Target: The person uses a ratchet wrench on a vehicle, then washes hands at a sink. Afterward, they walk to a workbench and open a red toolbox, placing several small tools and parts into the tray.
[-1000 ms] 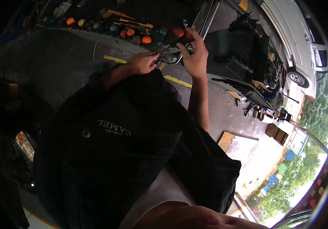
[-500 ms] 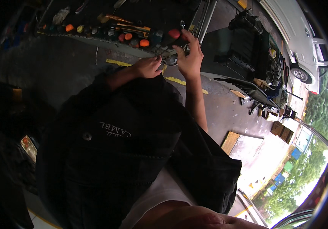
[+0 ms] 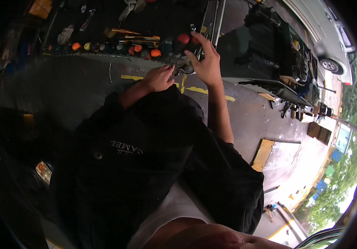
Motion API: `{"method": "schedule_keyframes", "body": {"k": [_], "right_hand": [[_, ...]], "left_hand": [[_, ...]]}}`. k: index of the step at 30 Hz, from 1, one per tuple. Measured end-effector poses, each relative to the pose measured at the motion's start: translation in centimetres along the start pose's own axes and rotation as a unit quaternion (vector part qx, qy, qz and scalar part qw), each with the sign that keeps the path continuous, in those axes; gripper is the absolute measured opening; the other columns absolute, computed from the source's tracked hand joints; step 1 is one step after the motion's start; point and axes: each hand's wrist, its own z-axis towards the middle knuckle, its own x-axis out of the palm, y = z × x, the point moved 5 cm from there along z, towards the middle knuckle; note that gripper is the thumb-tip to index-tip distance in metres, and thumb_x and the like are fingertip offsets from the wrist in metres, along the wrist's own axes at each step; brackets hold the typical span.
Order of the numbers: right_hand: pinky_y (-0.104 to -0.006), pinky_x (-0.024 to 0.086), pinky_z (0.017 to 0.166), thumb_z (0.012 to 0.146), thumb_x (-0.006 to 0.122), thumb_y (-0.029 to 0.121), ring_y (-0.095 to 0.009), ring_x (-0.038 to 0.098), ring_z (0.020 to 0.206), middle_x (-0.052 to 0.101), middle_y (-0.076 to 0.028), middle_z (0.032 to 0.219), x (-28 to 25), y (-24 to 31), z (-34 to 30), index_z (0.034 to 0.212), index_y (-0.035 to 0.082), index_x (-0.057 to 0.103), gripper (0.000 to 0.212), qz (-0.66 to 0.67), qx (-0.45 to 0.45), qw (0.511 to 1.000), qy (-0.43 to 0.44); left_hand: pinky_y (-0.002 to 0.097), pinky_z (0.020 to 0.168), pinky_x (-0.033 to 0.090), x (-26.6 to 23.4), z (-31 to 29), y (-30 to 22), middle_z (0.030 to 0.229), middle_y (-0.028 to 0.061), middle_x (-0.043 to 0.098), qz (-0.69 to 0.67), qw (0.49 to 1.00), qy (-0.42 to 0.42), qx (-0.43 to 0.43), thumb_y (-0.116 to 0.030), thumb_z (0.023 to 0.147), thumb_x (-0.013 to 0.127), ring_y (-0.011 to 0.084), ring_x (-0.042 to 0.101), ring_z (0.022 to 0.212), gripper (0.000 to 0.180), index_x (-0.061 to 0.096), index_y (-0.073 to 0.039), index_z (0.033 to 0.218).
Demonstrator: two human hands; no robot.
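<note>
Fingers of the right hand (image 3: 208, 68): thumb and forefinger spread in a wide curve, the forefinger uppermost, near a red rounded tool handle (image 3: 183, 38); whether they grip anything, I can't tell from here.
Fingers of the left hand (image 3: 158, 79): loosely bent, tips near a curved silver metal piece (image 3: 188, 70); I can't make out a hold there either.
Red handle: near the right end of a long black tool tray (image 3: 107, 18), just left of the right forefinger.
Tray edge: a row of round-ended handles (image 3: 138, 48), orange, red, yellow and dark, with slim orange-brown tools (image 3: 151, 38) lying behind.
Floor: grey, smooth-looking (image 3: 245, 112), crossed by painted yellow stripes (image 3: 132, 77).
Over to the right: a pale, silver-white vehicle (image 3: 319, 27).
Clothing: a loose black jacket (image 3: 153, 128).
</note>
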Motion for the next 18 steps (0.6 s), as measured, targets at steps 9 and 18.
{"method": "schedule_keyframes", "body": {"k": [9,18], "right_hand": [[-0.0424,0.051,0.093,0.083,0.075,0.009,-0.040,0.062,0.109,0.066,-0.016,0.120,-1.0,-0.5,-3.5,0.130,0.008,0.059,0.050,-0.032,0.047,0.988,-0.144],[-0.0455,0.052,0.079,0.087,0.070,0.008,-0.040,0.063,0.097,0.064,-0.015,0.102,-1.6,2.7,-12.2,0.107,0.007,0.066,0.021,-0.080,0.218,0.957,-0.174]], "left_hand": [[0.0404,0.074,0.055,-3.4,-1.3,-1.4,0.101,0.0077,0.065,-0.024,0.998,-0.032,0.054,-0.020,0.094,0.064,0.0277,0.068,0.084,0.030,0.062,-0.012,0.123],[0.0422,0.085,0.054,-6.5,-1.9,-6.3,0.111,0.0130,0.066,-0.119,0.978,0.035,0.167,-0.011,0.089,0.066,0.0336,0.066,0.102,0.030,0.065,-0.007,0.119]]}}
